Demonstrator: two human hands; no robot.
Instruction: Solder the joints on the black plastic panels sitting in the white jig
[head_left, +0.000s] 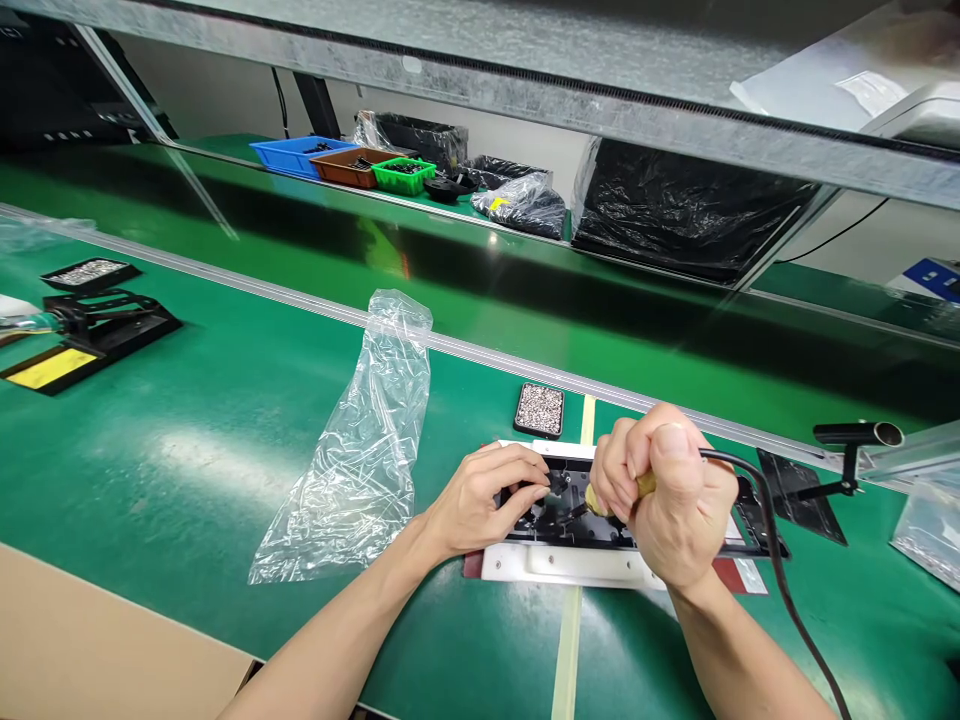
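Observation:
A black plastic housing (pixel 592 532) lies in a white fixture block (pixel 525 562) on the green bench. My right hand (pixel 675 495) is wrapped round the yellow handle of a soldering iron (pixel 646 486), whose black cord trails off to the right. Its shaft slants down and left into the housing; the tip's exact contact is hard to make out. My left hand (pixel 491 495) is over the housing's left end, thumb and fingers curved with a gap between them. Just behind the fixture sits a small black tray (pixel 539 411) of tiny silvery metal pieces.
A clear plastic bag (pixel 360 460) lies left of the fixture. To the right stands a tube-shaped iron holder (pixel 855 435). Blue (pixel 289 155), brown (pixel 345 170) and green bins (pixel 405 178) line the back, beneath a metal shelf (pixel 480 85). Black parts (pixel 112 325) lie far left.

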